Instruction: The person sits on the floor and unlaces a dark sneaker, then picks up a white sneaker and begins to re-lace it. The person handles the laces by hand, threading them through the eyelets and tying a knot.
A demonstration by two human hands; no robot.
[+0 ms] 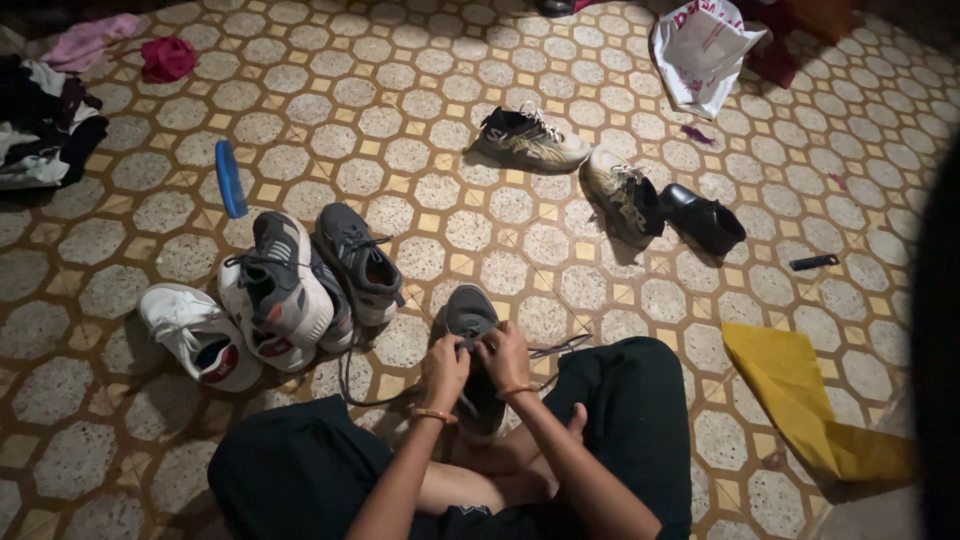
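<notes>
Just below the middle of the frame, you have a grey sneaker (pixel 470 318) with its toe pointing up the picture, resting on the floor between your knees. Your left hand (pixel 445 368) and right hand (pixel 505 355) are both closed on its dark laces (pixel 556 349) over the tongue, fingers pinched, with loose lace ends trailing to the right and lower left. Each wrist wears a thin orange bangle.

Left of you sits a cluster of shoes: a grey mesh sneaker (pixel 358 262), a grey-and-white trainer (pixel 280 285) lying partly on another, and a white sneaker (pixel 200 335) with a red patch. A blue oblong brush (pixel 230 178) lies above them. Toward the upper right lie two tan-and-black trainers (pixel 530 138) (pixel 622 195) and a glossy black shoe (pixel 703 217).

A crumpled yellow cloth (pixel 800 395) lies at lower right, and a white plastic bag (pixel 703 50) at the top. Octagonal speckled tiles (pixel 420 60) with small yellow squares cover the floor.
</notes>
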